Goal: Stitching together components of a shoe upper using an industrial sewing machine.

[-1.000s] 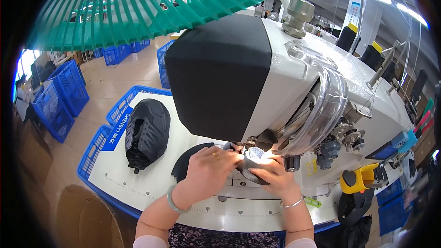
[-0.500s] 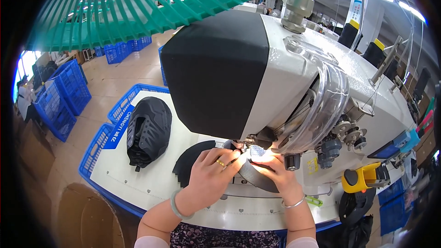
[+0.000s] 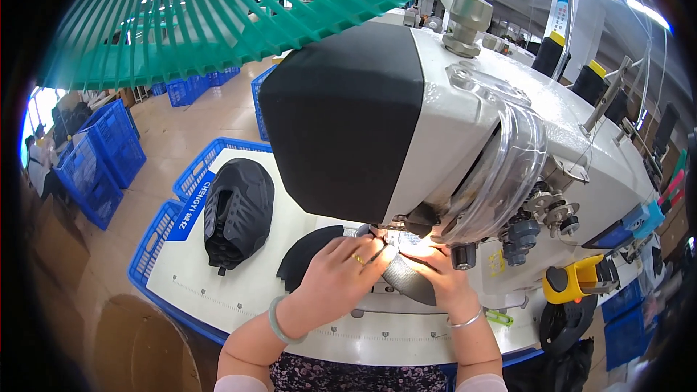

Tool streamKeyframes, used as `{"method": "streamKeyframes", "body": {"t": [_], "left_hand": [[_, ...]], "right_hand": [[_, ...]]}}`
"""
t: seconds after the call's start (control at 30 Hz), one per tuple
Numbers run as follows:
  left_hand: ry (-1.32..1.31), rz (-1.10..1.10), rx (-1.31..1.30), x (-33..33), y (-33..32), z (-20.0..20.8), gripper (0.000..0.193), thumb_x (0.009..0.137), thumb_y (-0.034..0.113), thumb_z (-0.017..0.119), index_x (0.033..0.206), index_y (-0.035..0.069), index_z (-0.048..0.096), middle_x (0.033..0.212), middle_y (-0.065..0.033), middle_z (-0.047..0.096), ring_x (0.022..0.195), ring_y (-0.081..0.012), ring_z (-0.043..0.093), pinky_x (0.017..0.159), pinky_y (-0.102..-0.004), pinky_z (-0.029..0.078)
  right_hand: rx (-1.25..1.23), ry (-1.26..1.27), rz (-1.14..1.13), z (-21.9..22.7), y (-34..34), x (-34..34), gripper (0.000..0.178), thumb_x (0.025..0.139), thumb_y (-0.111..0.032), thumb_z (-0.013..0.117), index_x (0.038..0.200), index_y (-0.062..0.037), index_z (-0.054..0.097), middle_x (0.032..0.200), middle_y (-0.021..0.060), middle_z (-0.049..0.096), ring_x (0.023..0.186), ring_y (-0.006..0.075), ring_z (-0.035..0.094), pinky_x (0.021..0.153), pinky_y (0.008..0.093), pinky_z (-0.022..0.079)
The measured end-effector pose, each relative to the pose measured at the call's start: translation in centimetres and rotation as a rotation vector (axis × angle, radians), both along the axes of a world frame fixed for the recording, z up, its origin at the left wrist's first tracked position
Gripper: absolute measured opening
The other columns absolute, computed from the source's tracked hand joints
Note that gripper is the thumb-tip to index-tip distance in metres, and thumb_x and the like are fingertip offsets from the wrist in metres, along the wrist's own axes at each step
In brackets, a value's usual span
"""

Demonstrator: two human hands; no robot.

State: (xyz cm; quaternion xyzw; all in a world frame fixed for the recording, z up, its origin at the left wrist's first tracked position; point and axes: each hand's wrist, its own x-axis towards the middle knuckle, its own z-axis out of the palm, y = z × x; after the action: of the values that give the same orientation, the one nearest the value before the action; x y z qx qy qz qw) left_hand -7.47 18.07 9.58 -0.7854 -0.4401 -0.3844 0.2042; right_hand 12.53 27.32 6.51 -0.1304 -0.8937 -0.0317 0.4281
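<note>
The left hand (image 3: pixel 341 272) pinches a grey mesh piece (image 3: pixel 408 284), fingertips close under the head of the sewing machine (image 3: pixel 345 127), likely to guide it exactly there; the right hand (image 3: pixel 446 279) grips its right side between thumb and fingers, partly lost in lamp glare, seemingly keeping the curve steady. The piece sits near the middle of the front edge of the table (image 3: pixel 192 283). Just left of it, dark fabric pieces (image 3: pixel 305 252) lie within easy reach. A black shoe upper (image 3: pixel 241 210) rests towards the left edge, apparently out of the way, while green snippers (image 3: pixel 498 318) lie by the front-right corner, handy for the right hand
</note>
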Motion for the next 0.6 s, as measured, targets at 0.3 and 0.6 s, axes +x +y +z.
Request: {"method": "streamKeyframes", "body": {"t": [0.3,0.6], "left_hand": [[-0.427,-0.001,-0.057,-0.4,1.4,-1.5,0.026,0.069,0.004,0.067,0.095,0.004,0.068,0.076,-0.0029,0.065,0.061,-0.0207,0.06,0.056,-0.0279,0.049],[-0.137,0.126,0.035,1.3,-0.3,-1.4,0.034,0.065,0.002,0.064,0.098,0.006,0.066,0.106,-0.004,0.061,0.093,-0.021,0.06,0.075,-0.0319,0.049]], "right_hand": [[0.034,-0.072,-0.055,0.2,-1.1,0.0,0.047,0.053,-0.001,0.073,0.098,-0.013,0.072,0.108,0.0017,0.065,0.096,0.0254,0.061,0.087,0.0371,0.052],[-0.119,-0.131,-0.065,0.5,-2.0,0.3,0.055,0.057,0.0,0.073,0.111,-0.0074,0.066,0.111,0.0052,0.063,0.101,0.0301,0.06,0.087,0.0394,0.051]]}}
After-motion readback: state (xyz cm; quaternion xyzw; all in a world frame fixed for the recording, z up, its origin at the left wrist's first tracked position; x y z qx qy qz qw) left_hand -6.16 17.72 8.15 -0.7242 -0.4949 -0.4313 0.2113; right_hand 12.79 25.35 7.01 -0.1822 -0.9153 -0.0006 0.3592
